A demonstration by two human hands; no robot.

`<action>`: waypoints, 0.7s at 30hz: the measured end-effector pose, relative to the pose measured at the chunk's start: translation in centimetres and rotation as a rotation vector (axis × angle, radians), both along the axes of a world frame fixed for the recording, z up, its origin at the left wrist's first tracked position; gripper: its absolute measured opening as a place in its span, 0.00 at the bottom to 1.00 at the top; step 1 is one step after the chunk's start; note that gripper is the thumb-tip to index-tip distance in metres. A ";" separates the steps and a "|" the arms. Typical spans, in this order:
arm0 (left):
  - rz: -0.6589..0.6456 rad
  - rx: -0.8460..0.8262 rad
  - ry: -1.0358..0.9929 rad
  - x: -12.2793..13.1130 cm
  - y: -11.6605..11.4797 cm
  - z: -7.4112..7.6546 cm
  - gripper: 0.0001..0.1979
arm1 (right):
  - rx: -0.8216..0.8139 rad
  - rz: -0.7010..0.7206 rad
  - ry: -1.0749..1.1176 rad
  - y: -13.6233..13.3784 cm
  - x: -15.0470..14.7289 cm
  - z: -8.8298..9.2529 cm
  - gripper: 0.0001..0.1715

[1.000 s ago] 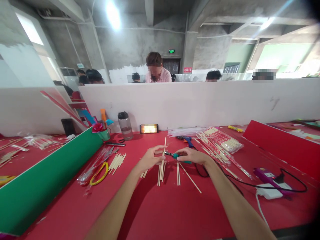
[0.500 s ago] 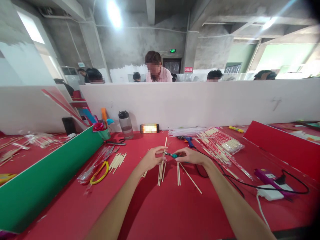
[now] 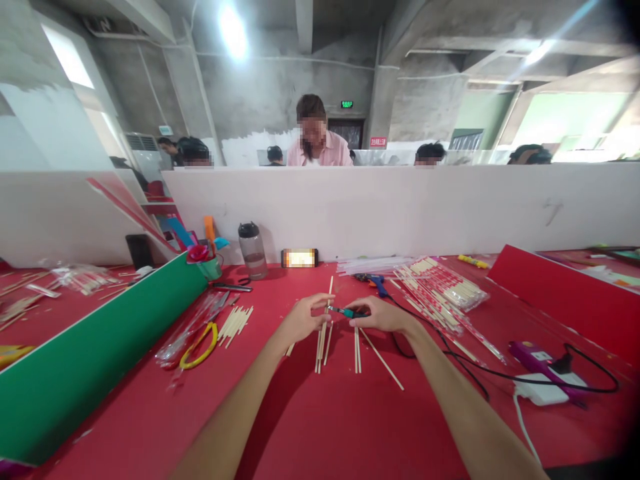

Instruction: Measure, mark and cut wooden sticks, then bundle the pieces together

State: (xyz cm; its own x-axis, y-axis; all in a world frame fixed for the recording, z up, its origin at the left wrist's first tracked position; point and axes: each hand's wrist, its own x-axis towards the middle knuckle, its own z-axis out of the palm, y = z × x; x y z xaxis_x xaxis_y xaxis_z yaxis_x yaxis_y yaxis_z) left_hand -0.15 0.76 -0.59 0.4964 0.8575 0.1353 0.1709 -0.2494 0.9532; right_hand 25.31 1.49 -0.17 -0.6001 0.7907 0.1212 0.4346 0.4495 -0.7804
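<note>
My left hand (image 3: 309,316) pinches a thin wooden stick (image 3: 331,285) that points away from me. Closed around the handles of small pliers with teal and black grips (image 3: 349,313), my right hand (image 3: 381,313) holds their metal jaws against or very close to that stick. Whether the jaws bite into it is too small to tell. Several more sticks (image 3: 319,353) lie on the red tabletop below my left hand. Beneath my right hand are two upright-pointing sticks (image 3: 358,353) and one slanting stick (image 3: 383,360).
Cut sticks (image 3: 235,325) and yellow-handled scissors (image 3: 200,347) lie left, near a green divider (image 3: 110,347). A bottle (image 3: 253,252) and phone (image 3: 299,258) stand behind. Right are a blue glue gun (image 3: 376,283), packaged sticks (image 3: 445,287), cables and a power strip (image 3: 545,367).
Both hands stay nearly in place on the stick and pliers. More of the pliers' teal and black handle shows now. The person behind the partition has shifted slightly right.
</note>
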 end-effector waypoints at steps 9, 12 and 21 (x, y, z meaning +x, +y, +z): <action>0.028 0.086 -0.026 0.1 -0.2 0.8 0.27 | -0.057 -0.029 0.068 -0.2 0.1 0.4 0.26; 0.101 0.050 -0.054 -0.2 0.1 0.7 0.27 | -0.140 -0.064 0.181 -0.1 0.6 0.5 0.27; 0.319 0.327 0.469 -1.5 0.6 -0.9 0.18 | -0.305 -0.141 0.533 -0.1 1.1 0.3 0.23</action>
